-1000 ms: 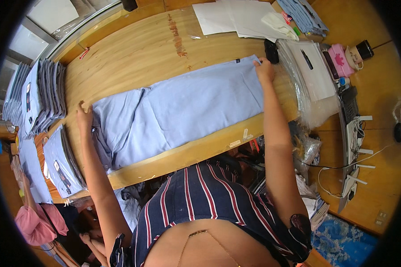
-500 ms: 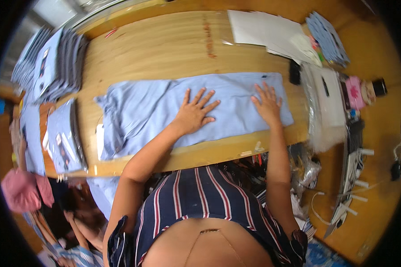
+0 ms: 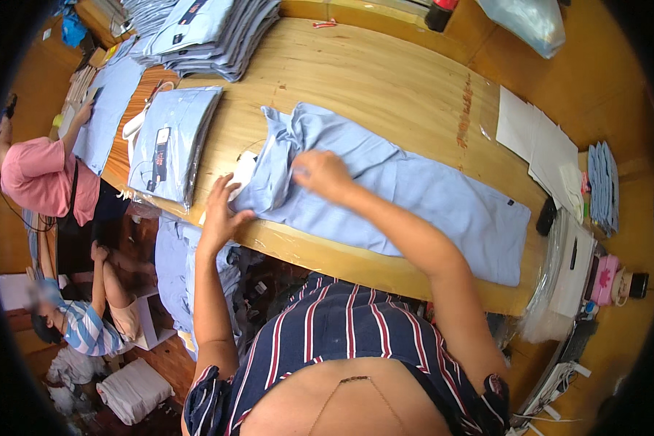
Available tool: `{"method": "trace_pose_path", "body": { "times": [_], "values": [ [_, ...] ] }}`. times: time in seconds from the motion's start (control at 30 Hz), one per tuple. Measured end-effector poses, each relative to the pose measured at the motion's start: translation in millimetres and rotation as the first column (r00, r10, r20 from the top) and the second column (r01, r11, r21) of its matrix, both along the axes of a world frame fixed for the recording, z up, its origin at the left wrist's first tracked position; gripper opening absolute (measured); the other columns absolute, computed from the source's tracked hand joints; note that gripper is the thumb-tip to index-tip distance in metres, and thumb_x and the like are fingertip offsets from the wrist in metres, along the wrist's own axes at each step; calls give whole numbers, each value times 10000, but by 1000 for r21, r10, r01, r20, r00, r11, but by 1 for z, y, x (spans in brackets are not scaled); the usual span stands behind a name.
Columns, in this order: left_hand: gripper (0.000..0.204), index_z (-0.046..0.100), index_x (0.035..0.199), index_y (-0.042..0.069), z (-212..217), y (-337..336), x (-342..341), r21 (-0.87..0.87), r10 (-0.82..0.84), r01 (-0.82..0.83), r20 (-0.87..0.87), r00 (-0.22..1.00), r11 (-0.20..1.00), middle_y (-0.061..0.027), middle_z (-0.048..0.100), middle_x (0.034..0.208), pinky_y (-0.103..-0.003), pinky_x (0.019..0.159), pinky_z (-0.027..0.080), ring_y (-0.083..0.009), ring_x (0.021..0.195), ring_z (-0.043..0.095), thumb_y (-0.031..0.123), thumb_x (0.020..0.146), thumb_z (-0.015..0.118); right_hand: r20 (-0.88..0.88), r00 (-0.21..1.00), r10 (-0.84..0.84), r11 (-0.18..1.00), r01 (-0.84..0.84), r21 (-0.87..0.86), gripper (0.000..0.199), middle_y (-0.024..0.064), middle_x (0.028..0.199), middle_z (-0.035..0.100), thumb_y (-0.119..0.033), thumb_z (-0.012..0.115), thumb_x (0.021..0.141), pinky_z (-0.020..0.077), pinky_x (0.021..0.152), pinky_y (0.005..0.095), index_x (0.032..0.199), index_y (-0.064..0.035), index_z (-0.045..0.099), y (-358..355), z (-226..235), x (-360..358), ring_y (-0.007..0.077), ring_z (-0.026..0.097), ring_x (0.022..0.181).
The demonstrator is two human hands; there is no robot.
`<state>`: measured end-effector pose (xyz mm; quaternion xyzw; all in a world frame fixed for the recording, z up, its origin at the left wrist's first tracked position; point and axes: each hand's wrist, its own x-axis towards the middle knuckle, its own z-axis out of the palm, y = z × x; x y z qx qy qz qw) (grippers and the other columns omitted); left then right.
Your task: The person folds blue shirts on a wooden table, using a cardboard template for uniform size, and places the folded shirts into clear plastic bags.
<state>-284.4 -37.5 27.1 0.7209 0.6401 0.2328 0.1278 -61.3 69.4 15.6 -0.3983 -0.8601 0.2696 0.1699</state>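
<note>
A light blue shirt (image 3: 421, 196) lies folded lengthwise across the wooden table (image 3: 370, 80). My right hand (image 3: 320, 173) presses flat on the shirt near its collar end, fingers spread. My left hand (image 3: 221, 211) rests at the shirt's left edge by the table's near edge, fingers apart, touching the cloth next to a white card (image 3: 241, 174) that sticks out from under the collar.
A stack of bagged blue shirts (image 3: 171, 142) lies left of the shirt, with more folded piles (image 3: 203, 29) at the far left. White sheets (image 3: 541, 145) and plastic bags (image 3: 559, 269) sit at the right. A person in pink (image 3: 43, 182) works at the left; another sits below.
The view has swung left. Both my hands moved from the middle and right of the shirt to its left collar end.
</note>
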Motion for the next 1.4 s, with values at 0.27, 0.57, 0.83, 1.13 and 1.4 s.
{"method": "trace_pose_path", "body": {
  "times": [0.27, 0.57, 0.83, 1.13, 1.4],
  "values": [
    [355, 486, 936, 70, -23, 31, -2, -83, -165, 164, -9, 986, 983, -64, 441, 1225, -456, 984, 243, -269, 1211, 315, 118, 635, 668, -456, 447, -769, 639, 532, -556, 285, 47, 815, 578, -123, 499, 811, 446, 641, 261, 1075, -16, 497, 177, 16, 161, 146, 529, 692],
    [550, 449, 1149, 112, 3, 43, 27, 45, -15, 24, -194, 981, 999, -58, 505, 1120, -387, 894, 319, -235, 1098, 429, 89, 637, 651, -6, 785, -620, 751, 591, -295, 781, 170, 1279, 355, -65, 651, 664, 323, 940, 317, 1316, -91, 223, 217, -12, 218, 258, 349, 1176],
    [603, 437, 1196, 140, -1, 59, 21, -58, -39, 33, -102, 994, 998, -69, 495, 1142, -375, 897, 312, -231, 1093, 433, 17, 638, 630, -173, 627, -759, 650, 716, -256, 673, 166, 1082, 531, -240, 755, 613, 408, 838, 326, 1153, 7, 437, 275, -52, 202, 262, 525, 973],
    [484, 383, 1245, 321, -10, 33, 61, 26, -62, 80, -425, 903, 996, -38, 274, 1357, -506, 997, 173, -242, 1249, 254, 183, 783, 428, -407, 677, -614, 788, 556, -264, 280, 84, 915, 609, -112, 633, 739, 436, 718, 272, 970, 37, 583, 269, 3, 195, 154, 560, 787],
    [557, 369, 1247, 352, -51, 26, 92, 37, -78, 83, -130, 988, 996, -77, 180, 1390, -570, 981, 125, -367, 1271, 120, 515, 733, 509, -190, 772, -606, 794, 573, -202, 336, 46, 996, 578, -151, 624, 773, 414, 762, 258, 1062, 2, 548, 266, 44, 220, 133, 534, 868]
  ]
}}
